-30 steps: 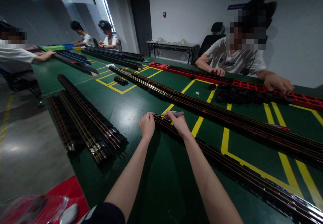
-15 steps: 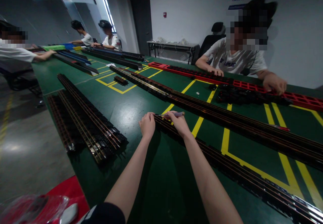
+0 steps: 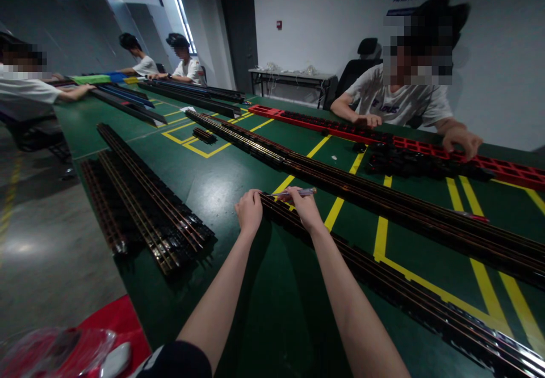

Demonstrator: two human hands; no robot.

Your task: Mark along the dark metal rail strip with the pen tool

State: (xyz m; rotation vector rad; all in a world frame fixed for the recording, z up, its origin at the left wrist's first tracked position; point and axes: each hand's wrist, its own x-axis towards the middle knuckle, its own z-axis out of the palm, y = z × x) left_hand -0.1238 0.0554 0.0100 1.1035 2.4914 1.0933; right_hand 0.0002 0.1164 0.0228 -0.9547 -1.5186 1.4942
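Observation:
A long black rail (image 3: 404, 293) with copper strips runs from the table's middle toward the lower right. My left hand (image 3: 249, 211) is closed at the rail's near end, fingers curled against it. My right hand (image 3: 305, 210) rests on the rail just beside it, pinching a thin purple pen-like tool (image 3: 298, 193) whose tip points left toward the rail's end. Both forearms reach in from the bottom of the view.
A stack of similar rails (image 3: 145, 202) lies at the left edge of the green table (image 3: 221, 179). More rails (image 3: 383, 193) cross the middle. A person opposite has both hands on a long red tray (image 3: 502, 168). Other people sit at the far left.
My hands stay at the rail's end; the pen-like tool has shifted slightly right. The person opposite has moved a hand a little along the red tray.

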